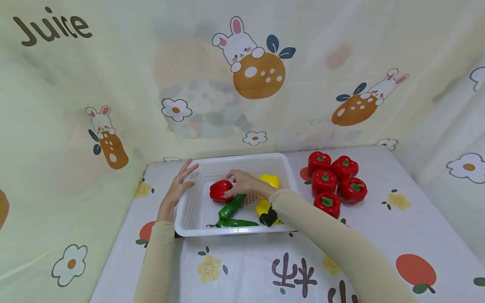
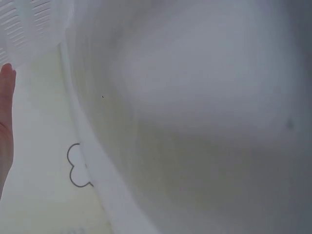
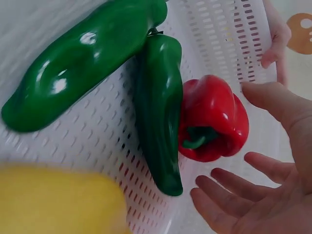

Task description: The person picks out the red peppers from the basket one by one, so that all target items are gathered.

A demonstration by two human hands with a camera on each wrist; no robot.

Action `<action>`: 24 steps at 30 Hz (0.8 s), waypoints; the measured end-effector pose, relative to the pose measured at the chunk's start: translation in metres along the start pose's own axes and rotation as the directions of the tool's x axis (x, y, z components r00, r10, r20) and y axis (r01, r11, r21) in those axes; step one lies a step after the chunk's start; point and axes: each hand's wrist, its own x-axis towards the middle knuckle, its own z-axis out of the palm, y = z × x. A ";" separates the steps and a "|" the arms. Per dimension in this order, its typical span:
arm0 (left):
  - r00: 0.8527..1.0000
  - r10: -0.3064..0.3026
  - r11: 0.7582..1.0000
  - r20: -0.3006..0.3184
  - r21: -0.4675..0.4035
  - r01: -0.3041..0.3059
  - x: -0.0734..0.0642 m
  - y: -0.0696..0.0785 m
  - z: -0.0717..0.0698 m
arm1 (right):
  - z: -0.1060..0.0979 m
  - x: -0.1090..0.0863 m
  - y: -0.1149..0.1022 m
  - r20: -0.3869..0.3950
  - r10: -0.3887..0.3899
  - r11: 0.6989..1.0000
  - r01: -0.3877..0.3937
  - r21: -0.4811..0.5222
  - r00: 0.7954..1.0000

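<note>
A white plastic basket [image 1: 235, 231] with slotted walls stands on the table. My left hand [image 1: 176, 190] rests at its left rim with fingers extended; the left wrist view catches only part of that hand [image 2: 6, 117] by the slotted wall. Inside the basket, my right hand [image 1: 244, 183] is over a red bell pepper [image 1: 218, 192]. From the right wrist, its thumb and fingers look spread beside the pepper [image 3: 214, 112], not closed round it. Two long green peppers [image 3: 158, 112] lie against each other, one touching the red pepper.
Yellow peppers [image 1: 270, 181] sit in the basket's right part, partly hidden by the right forearm. Several red bell peppers [image 1: 323, 182] stand grouped on the table, right of the basket. A printed cloth [image 1: 208, 269] covers the table, and a patterned curtain [image 1: 310, 118] hangs behind.
</note>
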 end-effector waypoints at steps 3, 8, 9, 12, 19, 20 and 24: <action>1.000 -0.009 1.000 0.003 -0.008 0.009 0.000 0.000 0.001 | 0.005 0.005 0.000 0.018 0.007 1.000 -0.007 0.015 1.000; 1.000 -0.027 1.000 0.005 -0.001 0.027 -0.001 0.002 0.002 | 0.010 0.012 0.004 0.013 0.029 0.999 -0.029 0.022 1.000; 1.000 -0.025 1.000 0.006 0.002 0.025 -0.001 0.002 0.002 | 0.011 0.013 0.005 0.010 0.033 0.999 -0.033 0.026 0.999; 1.000 -0.027 1.000 0.002 -0.003 0.027 0.000 0.003 0.002 | 0.013 0.017 0.009 0.012 0.032 0.999 -0.032 0.039 0.999; 1.000 -0.014 1.000 0.002 -0.020 0.014 0.001 0.001 0.003 | 0.017 0.019 0.013 0.041 0.004 0.999 -0.006 0.039 0.999; 1.000 -0.010 1.000 0.001 -0.021 0.010 0.001 0.000 0.002 | 0.017 0.019 0.013 0.041 0.001 0.999 -0.003 0.037 0.999; 1.000 0.013 1.000 -0.005 -0.013 -0.013 0.001 -0.001 -0.001 | 0.017 0.021 0.011 0.037 0.008 1.000 -0.009 0.027 0.999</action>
